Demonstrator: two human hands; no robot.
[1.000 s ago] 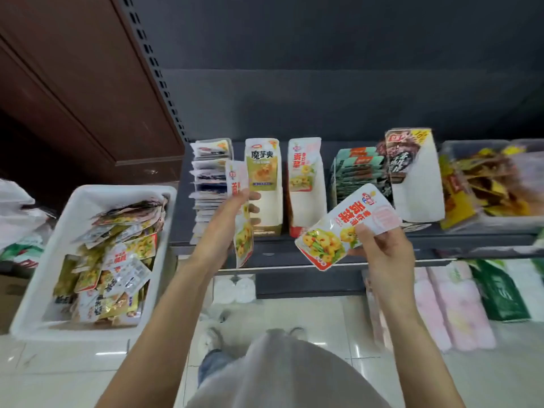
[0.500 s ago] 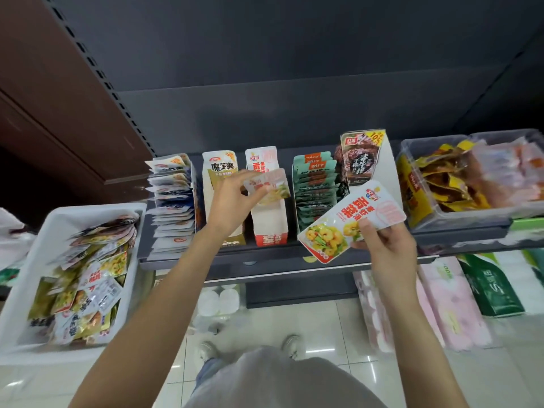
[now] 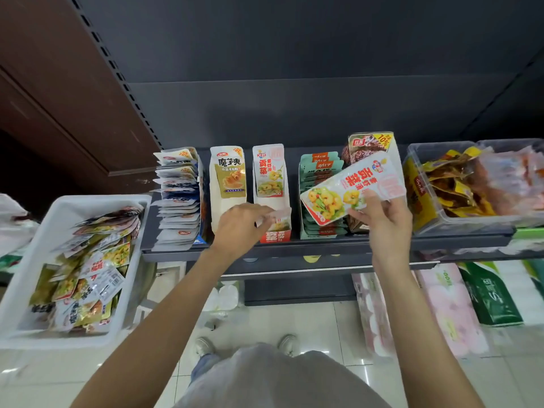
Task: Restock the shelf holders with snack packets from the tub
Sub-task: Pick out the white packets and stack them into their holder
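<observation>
A small packet [image 3: 275, 220] is pinched in the left hand [image 3: 241, 228] at the mouth of the red-fronted holder [image 3: 272, 198]; it is blurred, so its seating cannot be told. A second packet [image 3: 351, 188] is held by the right hand [image 3: 385, 222], thumb pressed on its lower edge, its long axis tilted up to the right, over the teal stack [image 3: 319, 195]. That same holder lies just to its left, so a leftward move with a turn upright seems called for. More packets lie in the tub [image 3: 23, 278], far left.
</observation>
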